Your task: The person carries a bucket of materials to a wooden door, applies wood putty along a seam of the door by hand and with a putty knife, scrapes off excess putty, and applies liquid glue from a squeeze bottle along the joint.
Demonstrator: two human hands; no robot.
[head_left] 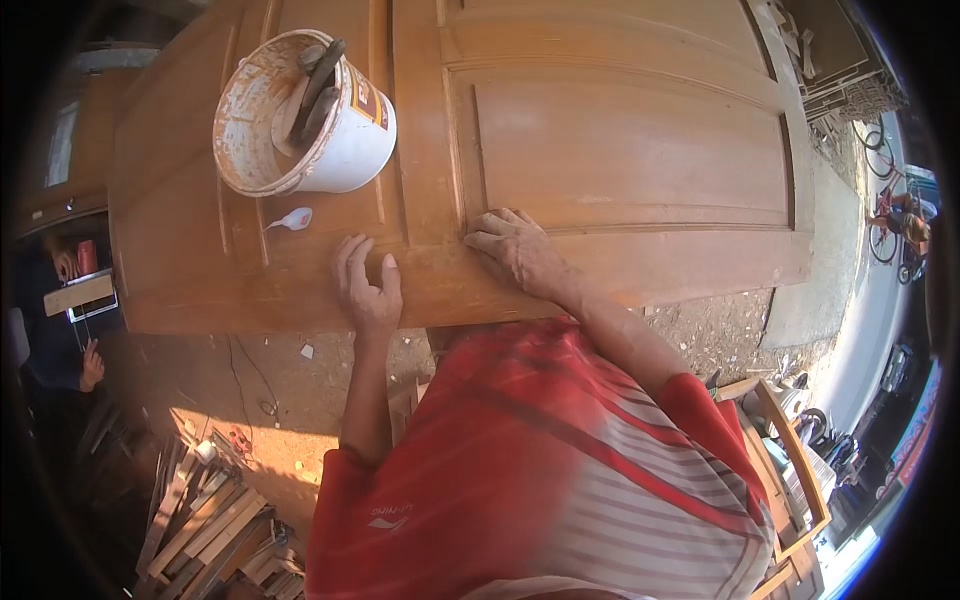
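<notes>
A brown wooden door point(620, 150) with recessed panels and raised mouldings lies flat in front of me. My left hand point(372, 288) is at its near edge, fingers loosely bent and apart, with nothing in it. My right hand point(518, 252) presses down by the near corner of a panel, fingers bunched against the moulding; whatever may be under them is hidden. Beyond my left hand stands a white bucket point(370, 150), smeared inside, with a dark-handled tool point(318, 95) in it. A small white pointed nozzle-like piece point(294, 219) lies between the bucket and my left hand.
Another person's hand point(92, 366) is at far left, near a red can point(87, 257) and a strip of wood point(78, 296). Scrap wood point(215, 525) is piled at lower left. A wooden frame point(800, 440) stands at lower right. A road point(850, 330) with bicycles runs along the right.
</notes>
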